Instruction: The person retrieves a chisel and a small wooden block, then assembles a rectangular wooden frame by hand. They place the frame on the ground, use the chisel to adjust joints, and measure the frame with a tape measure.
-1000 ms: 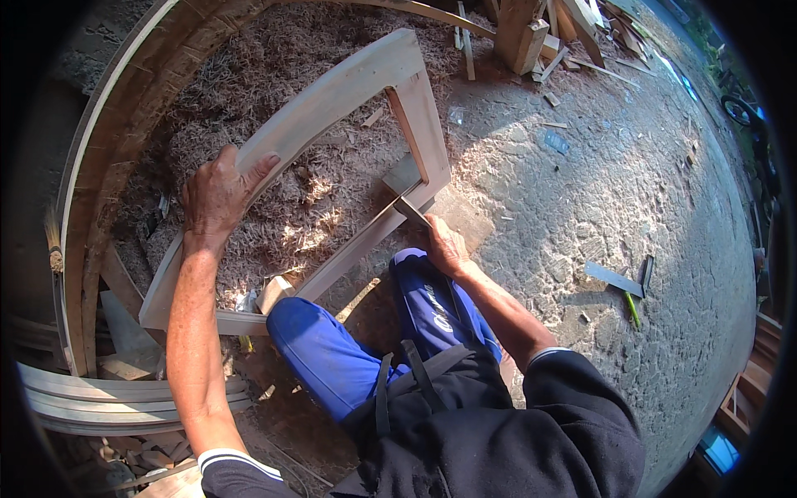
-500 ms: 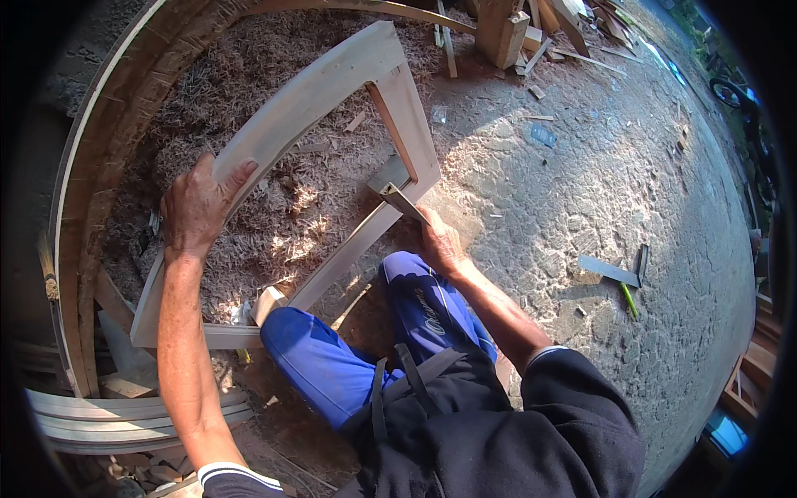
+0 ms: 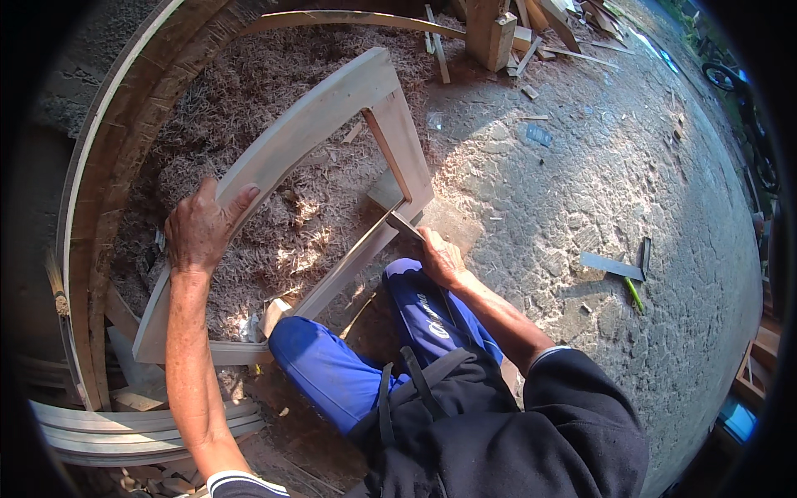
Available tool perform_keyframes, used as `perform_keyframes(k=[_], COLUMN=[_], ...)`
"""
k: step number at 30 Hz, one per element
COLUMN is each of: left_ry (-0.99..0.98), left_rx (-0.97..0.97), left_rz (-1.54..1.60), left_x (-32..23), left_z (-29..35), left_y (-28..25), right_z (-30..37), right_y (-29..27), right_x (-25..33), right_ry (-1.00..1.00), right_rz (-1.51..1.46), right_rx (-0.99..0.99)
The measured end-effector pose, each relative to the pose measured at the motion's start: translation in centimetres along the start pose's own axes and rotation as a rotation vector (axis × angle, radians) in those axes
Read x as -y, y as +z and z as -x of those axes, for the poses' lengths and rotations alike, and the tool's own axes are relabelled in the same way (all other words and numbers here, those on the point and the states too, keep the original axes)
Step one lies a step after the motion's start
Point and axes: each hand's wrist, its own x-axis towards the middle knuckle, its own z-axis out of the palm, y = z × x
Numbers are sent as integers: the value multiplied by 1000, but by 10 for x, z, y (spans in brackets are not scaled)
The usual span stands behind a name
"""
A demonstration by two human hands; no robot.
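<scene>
A pale wooden frame (image 3: 286,149) with one curved side leans in front of me, its lower side by my knees. My left hand (image 3: 203,224) is closed around the curved side, thumb on the inner edge. My right hand (image 3: 444,259) grips a narrow, flat, dark strip with a pale edge (image 3: 404,225); its exact kind I cannot make out. The strip lies across the near straight rail, close to the frame's right corner, and seems to touch the wood there. A small wood block (image 3: 274,315) sits beside my left knee, at the rail's lower end.
Wood shavings (image 3: 207,108) heap under and behind the frame. A large curved wooden piece (image 3: 108,183) rises at left, with curved strips (image 3: 124,432) stacked below. On the concrete at right lie a try square (image 3: 613,266) and a green pen-like item (image 3: 635,295). Offcuts (image 3: 573,33) pile far right.
The frame's top corner has come lower in the view, and my left hand moved with it. My right hand shifted slightly nearer, with the dark strip now lying flatter against the rail.
</scene>
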Motion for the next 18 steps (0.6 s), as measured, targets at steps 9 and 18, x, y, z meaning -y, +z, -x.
perform_keyframes(k=[9,18], left_ry=[-27,6], left_rx=[28,15], left_rz=[42,-35], left_x=[-3,-14], left_z=[-3,-11], left_y=[-1,-5], right_z=[-6,2], right_y=[-14,-10], right_x=[16,4], right_ry=[-107,-46], right_rz=[-169,-49], right_rx=[-127,-83])
